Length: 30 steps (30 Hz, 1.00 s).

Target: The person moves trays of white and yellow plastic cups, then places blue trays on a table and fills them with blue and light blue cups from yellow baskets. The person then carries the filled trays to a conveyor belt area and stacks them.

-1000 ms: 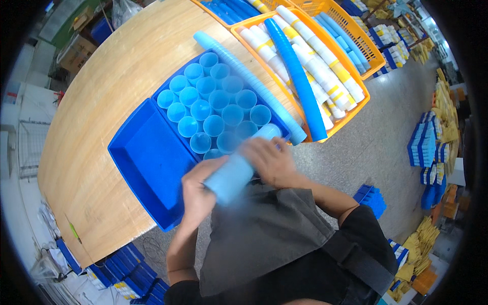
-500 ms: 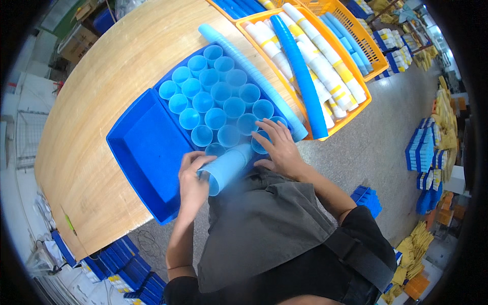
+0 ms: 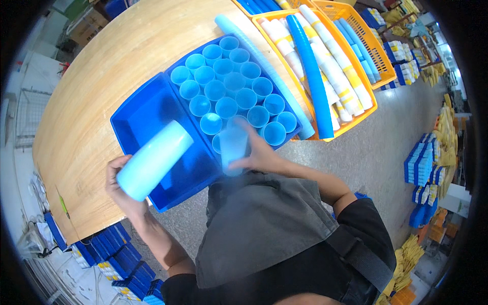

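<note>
My left hand (image 3: pixel 119 185) is closed round a light blue plastic cup (image 3: pixel 155 160), tilted over the bare half of a blue two-part tray (image 3: pixel 190 178). I cannot tell whether another cup is nested in it. Light blue cups (image 3: pixel 226 108) fill the tray's right half in rows, mouths upward. At the near end of those rows, my right hand (image 3: pixel 259 152) grips another blue cup (image 3: pixel 234 152) between thumb and fingers; both are smeared by motion. The wooden table (image 3: pixel 86 132) bears the tray.
A long nested stack of light blue cups (image 3: pixel 264 76) lies along the tray's right side. Beyond it stands an orange crate (image 3: pixel 353 124) of wrapped white rolls, topped by a darker blue cup stack (image 3: pixel 311 76). Blue bins (image 3: pixel 114 267) stand below the table's near left edge.
My left hand has swung left with its cup, over the tray's bare half. The right hand has come left and taken hold of another cup. The view has shifted slightly.
</note>
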Tool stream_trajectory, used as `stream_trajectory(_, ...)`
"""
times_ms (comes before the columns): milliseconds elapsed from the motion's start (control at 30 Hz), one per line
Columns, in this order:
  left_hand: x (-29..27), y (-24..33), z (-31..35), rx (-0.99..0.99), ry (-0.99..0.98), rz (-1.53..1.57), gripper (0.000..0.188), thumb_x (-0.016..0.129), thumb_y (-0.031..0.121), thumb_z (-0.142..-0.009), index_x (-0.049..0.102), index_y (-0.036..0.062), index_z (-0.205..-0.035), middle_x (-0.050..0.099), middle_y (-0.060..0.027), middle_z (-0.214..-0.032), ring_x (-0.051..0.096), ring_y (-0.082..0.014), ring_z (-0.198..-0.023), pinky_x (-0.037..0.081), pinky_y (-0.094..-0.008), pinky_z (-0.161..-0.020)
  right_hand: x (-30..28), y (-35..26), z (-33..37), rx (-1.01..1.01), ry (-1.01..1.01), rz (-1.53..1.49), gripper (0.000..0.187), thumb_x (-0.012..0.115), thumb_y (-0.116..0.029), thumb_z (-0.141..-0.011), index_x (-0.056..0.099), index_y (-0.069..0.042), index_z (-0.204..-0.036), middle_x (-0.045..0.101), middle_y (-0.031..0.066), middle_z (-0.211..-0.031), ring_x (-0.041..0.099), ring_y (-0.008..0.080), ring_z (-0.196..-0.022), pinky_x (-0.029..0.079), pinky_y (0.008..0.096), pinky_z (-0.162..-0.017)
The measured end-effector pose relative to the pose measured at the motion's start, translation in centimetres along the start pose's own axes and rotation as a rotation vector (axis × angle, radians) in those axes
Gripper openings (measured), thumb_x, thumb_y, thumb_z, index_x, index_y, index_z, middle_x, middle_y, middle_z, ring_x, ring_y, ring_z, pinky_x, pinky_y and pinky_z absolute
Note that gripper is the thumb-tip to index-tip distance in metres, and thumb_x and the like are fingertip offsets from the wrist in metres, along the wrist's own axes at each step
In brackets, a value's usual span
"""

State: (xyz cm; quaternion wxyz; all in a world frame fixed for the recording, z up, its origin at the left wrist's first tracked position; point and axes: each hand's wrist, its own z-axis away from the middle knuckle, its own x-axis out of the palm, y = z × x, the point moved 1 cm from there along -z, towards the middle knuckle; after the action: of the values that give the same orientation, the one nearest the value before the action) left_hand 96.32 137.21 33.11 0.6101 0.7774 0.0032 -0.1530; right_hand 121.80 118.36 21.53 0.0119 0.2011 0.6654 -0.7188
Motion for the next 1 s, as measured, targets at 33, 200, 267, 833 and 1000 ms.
stream_trajectory(33, -0.1, -1.2, 0.2, -0.016, -0.018, -0.055, 0.023, 0.075, 0.001, -0.077, 0.064, -0.0001, -0.097, 0.064, -0.0033, -0.082, 0.056, -0.0071, -0.072, 0.044, -0.0205, -0.065, 0.6, 0.4, 0.1, -0.108, -0.012, 0.187, 0.106, 0.092, -0.033, -0.067, 0.032, -0.006, -0.151, 0.037, 0.0209, -0.153, 0.034, 0.0381, -0.145, 0.03, 0.0466, -0.118)
stream_trajectory(200, -2.1, -5.8, 0.5, -0.044, -0.025, -0.202, 0.025, 0.075, 0.003, -0.081, 0.051, 0.0053, -0.088, 0.054, 0.0006, -0.079, 0.049, -0.0063, -0.074, 0.042, -0.0215, -0.065, 0.3, 0.1, 1.4, -0.35, -0.062, 0.752, 0.083, 0.086, -0.043, -0.072, 0.05, -0.016, -0.141, 0.046, 0.0115, -0.148, 0.036, 0.035, -0.144, 0.029, 0.0558, -0.116)
stream_trajectory(267, -2.7, -8.3, -0.5, -0.063, -0.005, -0.181, 0.027, 0.075, 0.005, -0.081, 0.049, 0.0058, -0.086, 0.052, 0.0006, -0.078, 0.048, -0.0076, -0.073, 0.042, -0.0233, -0.064, -1.2, -0.1, 1.6, -0.293, -0.033, 0.716, 0.082, 0.081, -0.052, -0.075, 0.049, -0.017, -0.141, 0.047, 0.0102, -0.149, 0.037, 0.0344, -0.144, 0.027, 0.0593, -0.116)
stream_trajectory(833, 2.7, -14.0, -13.2, 0.091, 0.26, -0.536, 0.01, 0.07, 0.0, -0.082, 0.068, 0.0038, -0.09, 0.07, -0.0194, -0.087, 0.068, -0.0373, -0.082, 0.052, -0.0432, -0.074, 0.0, 4.4, 0.8, -0.008, 0.273, 0.899, 0.08, 0.078, -0.034, -0.083, 0.041, -0.004, -0.148, 0.038, 0.0174, -0.156, 0.029, 0.0388, -0.148, 0.019, 0.059, -0.12)
stream_trajectory(1000, 0.7, -16.7, -14.3, -0.118, 0.223, -0.874, 0.01, 0.073, 0.008, -0.08, 0.071, 0.0038, -0.089, 0.071, -0.023, -0.086, 0.069, -0.0431, -0.084, 0.054, -0.0486, -0.073, 0.4, 4.1, 1.1, -0.023, 0.265, 0.899, 0.08, 0.078, -0.033, -0.083, 0.042, -0.004, -0.147, 0.038, 0.0166, -0.156, 0.028, 0.0374, -0.149, 0.017, 0.0585, -0.121)
